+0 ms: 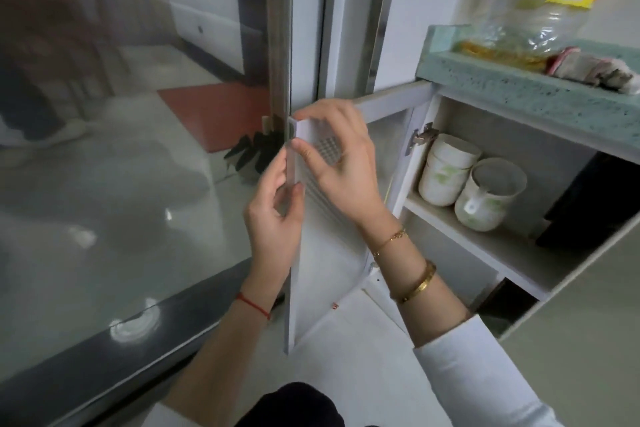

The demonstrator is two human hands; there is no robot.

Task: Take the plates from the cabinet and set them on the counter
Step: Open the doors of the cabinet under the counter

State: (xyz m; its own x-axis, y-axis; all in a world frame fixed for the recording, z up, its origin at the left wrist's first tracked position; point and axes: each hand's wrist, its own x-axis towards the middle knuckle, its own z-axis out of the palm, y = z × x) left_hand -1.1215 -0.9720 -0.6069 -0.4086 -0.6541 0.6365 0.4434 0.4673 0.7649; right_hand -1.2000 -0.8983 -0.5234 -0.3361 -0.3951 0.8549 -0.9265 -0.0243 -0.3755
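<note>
The white cabinet door stands swung open, edge toward me. My left hand pinches the door's free edge from the left, thumb on the inner face. My right hand grips the door's top corner, fingers curled over it and palm against the vented inner face. Inside the open cabinet, white bowls with green print stand on the upper shelf: a stack at the left and a single one beside it. No plates are visible. The green speckled counter runs above the cabinet.
On the counter lie a plastic bag with a yellow label and a crumpled rag. A dark object fills the cabinet's right side. A glass sliding door with a dark frame stands at my left, a small plant behind it.
</note>
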